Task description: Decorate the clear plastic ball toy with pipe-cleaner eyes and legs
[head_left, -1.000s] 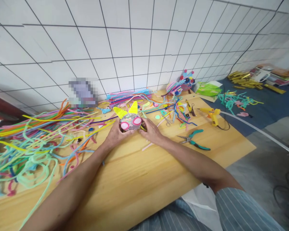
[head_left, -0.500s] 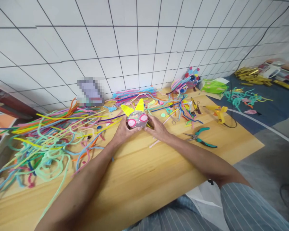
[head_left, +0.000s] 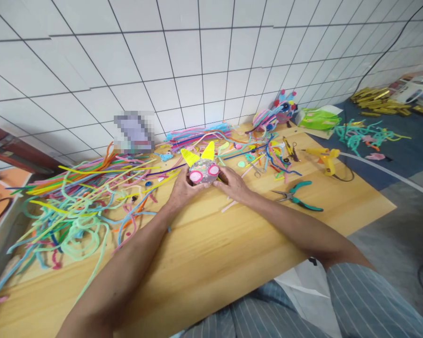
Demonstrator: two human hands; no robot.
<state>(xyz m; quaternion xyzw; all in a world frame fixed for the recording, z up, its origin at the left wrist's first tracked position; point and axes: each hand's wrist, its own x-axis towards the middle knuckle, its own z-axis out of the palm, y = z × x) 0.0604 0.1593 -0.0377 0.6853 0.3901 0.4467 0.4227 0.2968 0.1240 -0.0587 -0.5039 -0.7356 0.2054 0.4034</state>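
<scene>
Between both hands is a round silvery craft ball [head_left: 205,172] with two yellow pointed ears and two pink-rimmed white eyes facing me. My left hand [head_left: 180,191] is closed around its left side, thumb along the lower front. My right hand [head_left: 234,184] grips the other side, with the thumb near the bottom and the remaining fingers partly hidden behind. Loose pipe cleaners [head_left: 81,234] in many colours lie to the left of the hands. Small scissors [head_left: 256,172] rest just right of the ball, and teal-handled pliers [head_left: 299,196] lie open further right.
A yellow glue gun [head_left: 326,158] with a cord lies at the wooden table's [head_left: 197,263] right side. Decorated balls [head_left: 280,115] stand by the tiled wall, near a green packet [head_left: 317,119]. Bundled pipe cleaners [head_left: 199,133] line the back. Turquoise pieces [head_left: 363,134] lie on a blue surface.
The camera view has shifted slightly, so the table appears a little further right. Both hands keep their hold on the ball, which looks almost the same in pose.
</scene>
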